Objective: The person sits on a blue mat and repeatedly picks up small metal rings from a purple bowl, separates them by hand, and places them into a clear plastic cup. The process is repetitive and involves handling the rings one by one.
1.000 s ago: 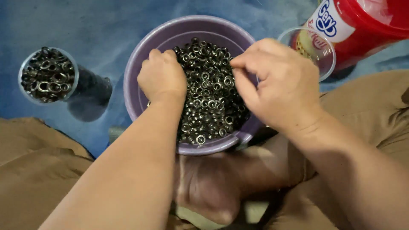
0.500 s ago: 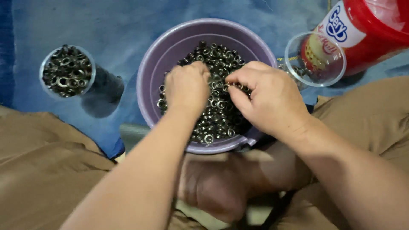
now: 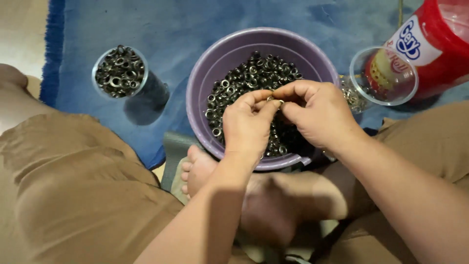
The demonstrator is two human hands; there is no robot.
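Ring position: small metal ring (image 3: 274, 101) pinched between both hands, right above the heap in the bowl, at the meeting fingertips.
Left hand (image 3: 248, 124): fingers curled, thumb and forefinger closed on the ring.
Right hand (image 3: 320, 115): fingers bent in, tips also on the ring; equally near.
Ring axis: too small to tell.
Purple bowl (image 3: 205, 73): on blue mat (image 3: 195, 24), holds heap of dark metal rings (image 3: 244, 73).
Clear cup (image 3: 119, 72): left of bowl, full of rings.
Second clear cup (image 3: 383, 76): right of bowl, lying on its side, a few rings inside.
Red jar (image 3: 439, 44): behind that cup.
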